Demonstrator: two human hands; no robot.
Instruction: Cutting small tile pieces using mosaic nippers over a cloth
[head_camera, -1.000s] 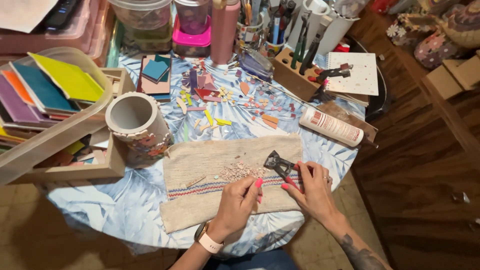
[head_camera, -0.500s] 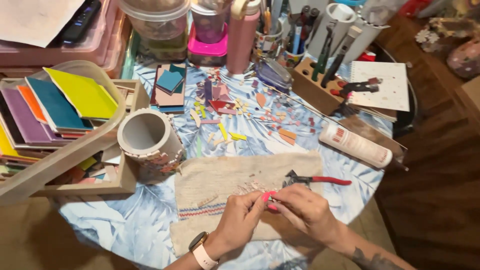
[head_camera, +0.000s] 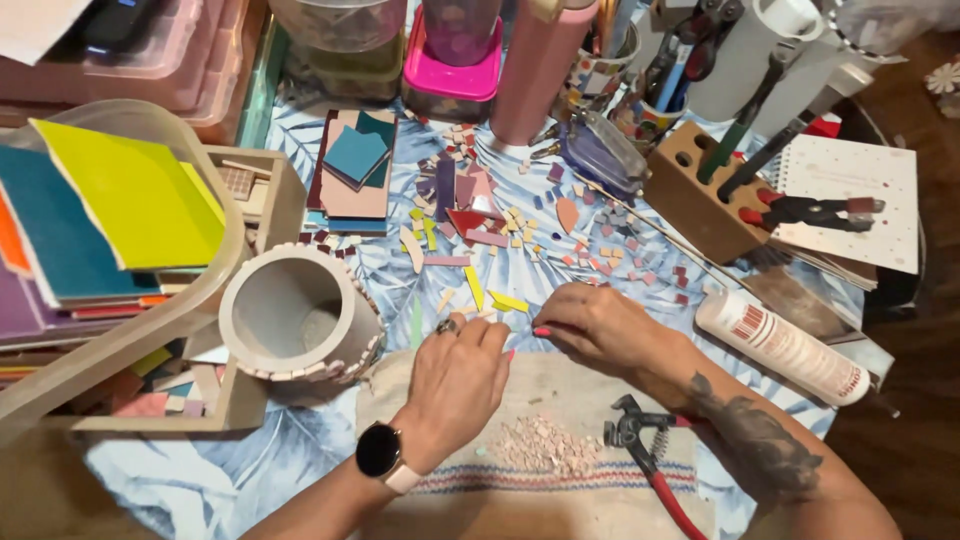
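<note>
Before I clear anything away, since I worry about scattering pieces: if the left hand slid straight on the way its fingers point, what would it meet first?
Probably the loose yellow tile strips lying just beyond the left hand, whose fingers point up the table. After them come the mixed tile chips. Depth is hard to judge, so this is a best guess.

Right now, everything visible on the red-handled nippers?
The nippers lie flat on the beige cloth, dark metal head toward the pile of pale chips, red-coated handles running down-right out of frame. Head looks worn and blackened, a spring between the handles. Neither hand holds them; the right forearm passes just above them, contact unclear.
</note>
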